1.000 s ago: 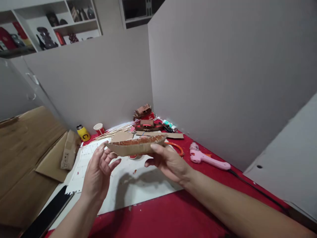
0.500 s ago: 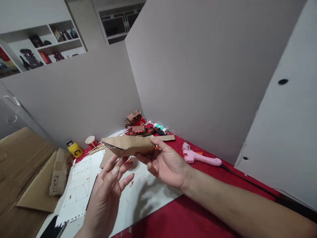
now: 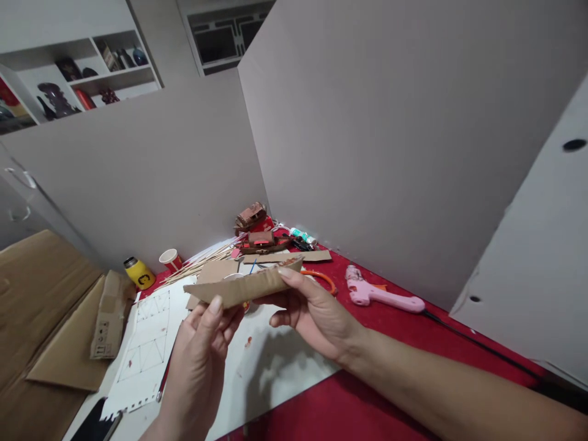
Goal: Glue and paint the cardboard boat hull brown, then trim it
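A narrow, curved piece of cardboard [image 3: 245, 289] is held up above the white board [image 3: 285, 373]. My right hand [image 3: 316, 312] grips its right end, thumb on the near face and fingers behind. Toward the left end, my left hand [image 3: 199, 349] pinches the lower edge between thumb and fingers. The piece's upper right edge looks rough and reddish. Behind it, a paper cup's rim and an orange-handled tool [image 3: 324, 280] are partly hidden. Flat cardboard [image 3: 218, 269] lies just beyond.
On the red tabletop [image 3: 404, 380] rests a pink glue gun [image 3: 383, 297] with a black cord. A drawing sheet [image 3: 147, 343], cardboard boxes [image 3: 41, 318], a yellow bottle [image 3: 139, 273] and a red paper cup [image 3: 170, 260] are on the left. Thin sticks [image 3: 197, 263] lie behind. Grey panels [image 3: 367, 141] enclose the back.
My left hand's fingers have closed on the cardboard piece, having been spread beneath it. The piece has tilted, so its upper edge now shows. The view has shifted slightly.
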The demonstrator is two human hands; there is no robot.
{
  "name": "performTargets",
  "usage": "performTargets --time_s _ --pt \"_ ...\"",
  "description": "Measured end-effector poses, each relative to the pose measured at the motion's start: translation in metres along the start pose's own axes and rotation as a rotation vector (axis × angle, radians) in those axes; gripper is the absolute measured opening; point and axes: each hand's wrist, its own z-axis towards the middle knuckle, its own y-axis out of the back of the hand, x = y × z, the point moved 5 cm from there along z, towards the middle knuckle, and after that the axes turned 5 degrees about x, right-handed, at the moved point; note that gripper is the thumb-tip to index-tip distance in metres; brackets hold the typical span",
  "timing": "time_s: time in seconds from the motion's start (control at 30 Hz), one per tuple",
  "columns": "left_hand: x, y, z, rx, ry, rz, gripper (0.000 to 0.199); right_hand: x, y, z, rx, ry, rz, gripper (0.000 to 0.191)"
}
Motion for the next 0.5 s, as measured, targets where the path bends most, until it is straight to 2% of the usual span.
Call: performTargets --time_s 0.23,0.5 --pt "0.002 -0.001 0.005 0.069 -0.015 0.056 0.051 -0.003 0.000 -0.002 0.046 0.084 -0.113 0.037" --pt "0.004 -0.001 0.011 0.068 0.033 0.029 0.047 -0.002 -0.001 -0.002 0.061 0.086 -0.176 0.038"
